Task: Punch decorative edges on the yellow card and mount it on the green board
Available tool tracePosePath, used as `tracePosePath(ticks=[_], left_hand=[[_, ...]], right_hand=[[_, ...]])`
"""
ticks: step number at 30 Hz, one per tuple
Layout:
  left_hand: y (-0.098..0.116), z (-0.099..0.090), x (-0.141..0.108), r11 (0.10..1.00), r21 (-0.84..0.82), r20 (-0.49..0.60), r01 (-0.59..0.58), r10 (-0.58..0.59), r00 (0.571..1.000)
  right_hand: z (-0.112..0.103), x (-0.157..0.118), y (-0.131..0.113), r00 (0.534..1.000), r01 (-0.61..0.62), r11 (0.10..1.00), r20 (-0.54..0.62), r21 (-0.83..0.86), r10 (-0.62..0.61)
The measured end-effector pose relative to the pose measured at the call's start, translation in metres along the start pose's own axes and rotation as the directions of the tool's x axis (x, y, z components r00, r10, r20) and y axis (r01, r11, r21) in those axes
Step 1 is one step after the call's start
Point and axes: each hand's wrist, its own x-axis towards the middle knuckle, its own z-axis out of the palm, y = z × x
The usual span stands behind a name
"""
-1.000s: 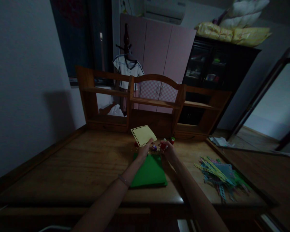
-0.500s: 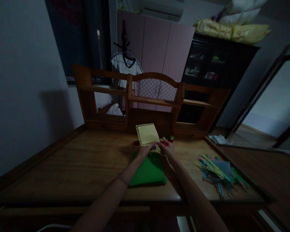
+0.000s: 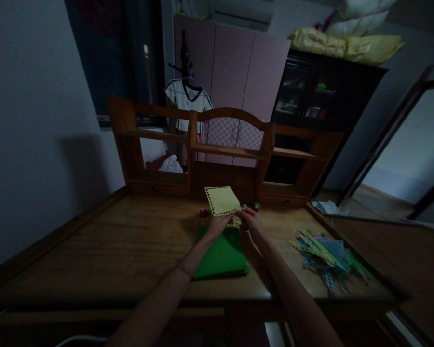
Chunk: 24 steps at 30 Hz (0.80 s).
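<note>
A yellow sheet (image 3: 222, 200) with a row of punched holes along its edges is raised over the desk. My left hand (image 3: 219, 225) is closed on its lower edge. Beside it, my right hand (image 3: 251, 219) has its fingers pressed together at the sheet's lower right corner; whether they grip the sheet or a small tool is too small to tell. Below both hands lies a green folded stack (image 3: 222, 255). Small red items, one of them (image 3: 203, 212) left of the sheet and another (image 3: 256, 207) right of it, stand behind the hands among yellow scraps.
On the desk's right part lies a heap of coloured perforated strips and sheets (image 3: 325, 253). A wooden shelf unit (image 3: 231, 152) rises along the back edge of the desk (image 3: 137, 246). White packaging (image 3: 325, 208) sits past the right rear corner.
The yellow sheet has shifted slightly right and tilted flatter. My left hand has moved a little to the right with it, and my right hand's fingers have changed position slightly.
</note>
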Motion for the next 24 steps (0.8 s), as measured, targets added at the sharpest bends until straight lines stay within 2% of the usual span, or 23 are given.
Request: tracePosePath(ticks=[5,11,16,20,24], left_hand=[[-0.0026,0.0008,-0.0006,0.955,0.27,-0.012,-0.124,0.132,0.991],[-0.001,-0.0009,-0.0023,0.799,0.548,0.065,-0.248,0.255,0.965],[-0.0039,-0.003,-0.0027,0.725,0.622,0.093,-0.294,0.305,0.948],[-0.007,-0.004,-0.0019,0.704,0.648,0.096,-0.29,0.301,0.949],[-0.0007,-0.0037,-0.0041,0.71,0.634,0.101,-0.306,0.316,0.943]], right_hand=[[-0.0014,0.0023,0.0052,0.999,0.018,0.999,0.033,0.04,-0.019],[-0.001,-0.0001,0.0013,0.991,-0.077,0.986,0.123,0.151,0.059],[-0.0007,-0.0011,-0.0004,0.987,-0.078,0.986,0.151,0.15,0.055],[-0.0012,-0.0001,0.0015,0.987,-0.078,0.985,0.154,0.153,0.055],[-0.0018,0.0007,0.0026,0.985,-0.066,0.982,0.169,0.176,0.036]])
